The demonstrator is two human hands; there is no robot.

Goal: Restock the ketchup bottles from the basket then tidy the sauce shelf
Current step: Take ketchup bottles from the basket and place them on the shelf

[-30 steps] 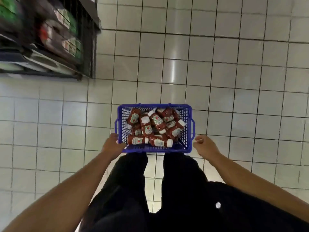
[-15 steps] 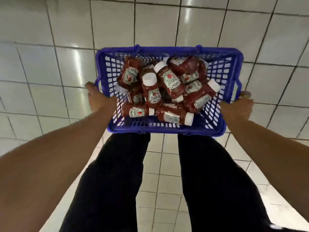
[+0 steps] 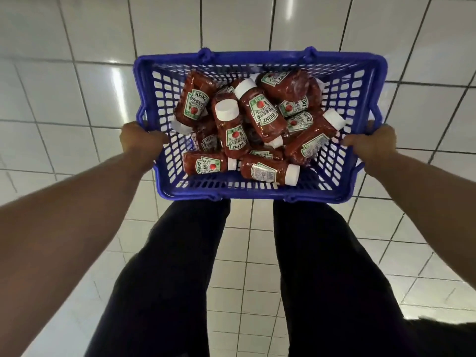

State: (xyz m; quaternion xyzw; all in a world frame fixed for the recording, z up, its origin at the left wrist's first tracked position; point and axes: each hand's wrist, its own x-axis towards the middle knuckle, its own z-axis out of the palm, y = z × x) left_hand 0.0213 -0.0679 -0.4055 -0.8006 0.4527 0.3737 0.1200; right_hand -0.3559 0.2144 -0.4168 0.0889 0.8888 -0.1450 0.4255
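A blue plastic basket (image 3: pixel 257 61) with lattice walls is held up above my legs. Several red ketchup bottles (image 3: pixel 260 117) with white caps and green labels lie jumbled inside it. My left hand (image 3: pixel 140 141) grips the basket's left rim. My right hand (image 3: pixel 372 143) grips its right rim. No sauce shelf is in view.
White glossy floor tiles (image 3: pixel 77 86) with dark grout lines spread all around. My two legs in dark trousers (image 3: pixel 175 266) stand below the basket.
The basket has come up off the floor and much closer to the camera, held by both hands. The shelf unit seen a second ago at the upper left has left the view.
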